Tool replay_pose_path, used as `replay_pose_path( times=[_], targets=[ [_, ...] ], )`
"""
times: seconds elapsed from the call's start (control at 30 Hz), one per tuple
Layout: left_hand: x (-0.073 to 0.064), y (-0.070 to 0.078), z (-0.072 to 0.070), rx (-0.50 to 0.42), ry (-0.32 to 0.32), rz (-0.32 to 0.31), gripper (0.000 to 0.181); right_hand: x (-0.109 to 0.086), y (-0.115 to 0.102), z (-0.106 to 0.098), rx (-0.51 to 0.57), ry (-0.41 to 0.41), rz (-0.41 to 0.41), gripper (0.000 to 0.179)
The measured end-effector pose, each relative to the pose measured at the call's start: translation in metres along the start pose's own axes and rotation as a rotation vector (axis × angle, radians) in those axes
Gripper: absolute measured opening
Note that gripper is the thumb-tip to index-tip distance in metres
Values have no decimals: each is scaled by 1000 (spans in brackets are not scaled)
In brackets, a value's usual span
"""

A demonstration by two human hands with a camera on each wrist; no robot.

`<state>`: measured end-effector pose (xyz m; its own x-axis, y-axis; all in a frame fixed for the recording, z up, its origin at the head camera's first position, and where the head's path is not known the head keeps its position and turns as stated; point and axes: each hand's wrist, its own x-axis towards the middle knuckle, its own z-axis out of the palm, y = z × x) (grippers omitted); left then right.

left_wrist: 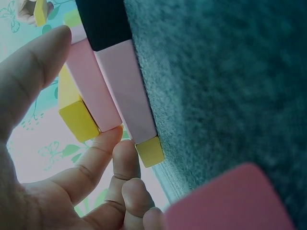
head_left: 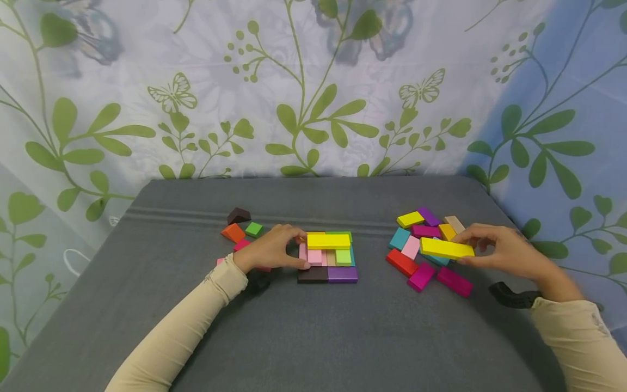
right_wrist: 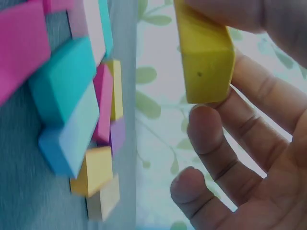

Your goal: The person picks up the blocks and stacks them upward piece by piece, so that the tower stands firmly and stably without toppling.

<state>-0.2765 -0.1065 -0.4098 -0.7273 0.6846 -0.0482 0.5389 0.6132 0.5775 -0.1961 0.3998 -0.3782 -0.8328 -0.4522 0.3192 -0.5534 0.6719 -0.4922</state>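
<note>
My right hand [head_left: 495, 250] holds a long yellow block [head_left: 446, 249] by its right end, between thumb and fingers, above the right-hand pile of blocks. In the right wrist view the yellow block [right_wrist: 208, 72] hangs over the table with the lower fingers spread below it. At the left side of a low block structure, my left hand [head_left: 276, 247] spans a pink block [left_wrist: 93, 86], thumb by one end and index fingertip at the other. A second yellow block [head_left: 328, 242] lies across the structure's top, at the far side. Black and purple blocks [head_left: 342, 275] form its near edge.
Several loose blocks lie in the right pile, among them a red block [head_left: 401, 263] and a magenta block [head_left: 455, 281]. Left of the structure are an orange block [head_left: 232, 233], a green block [head_left: 253, 229] and a dark brown block [head_left: 238, 215]. A patterned curtain [head_left: 313, 87] hangs behind the grey table [head_left: 313, 332].
</note>
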Motion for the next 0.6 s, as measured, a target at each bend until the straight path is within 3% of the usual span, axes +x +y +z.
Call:
replay_pose_path(
  times=[0.43, 0.6],
  targets=[
    [0, -2, 0, -7, -4, 9, 69, 39, -24, 40, 99, -26, -121, 46],
    [-1, -1, 0, -3, -2, 4, 69, 50, -35, 59, 132, -30, -123, 39]
  ],
)
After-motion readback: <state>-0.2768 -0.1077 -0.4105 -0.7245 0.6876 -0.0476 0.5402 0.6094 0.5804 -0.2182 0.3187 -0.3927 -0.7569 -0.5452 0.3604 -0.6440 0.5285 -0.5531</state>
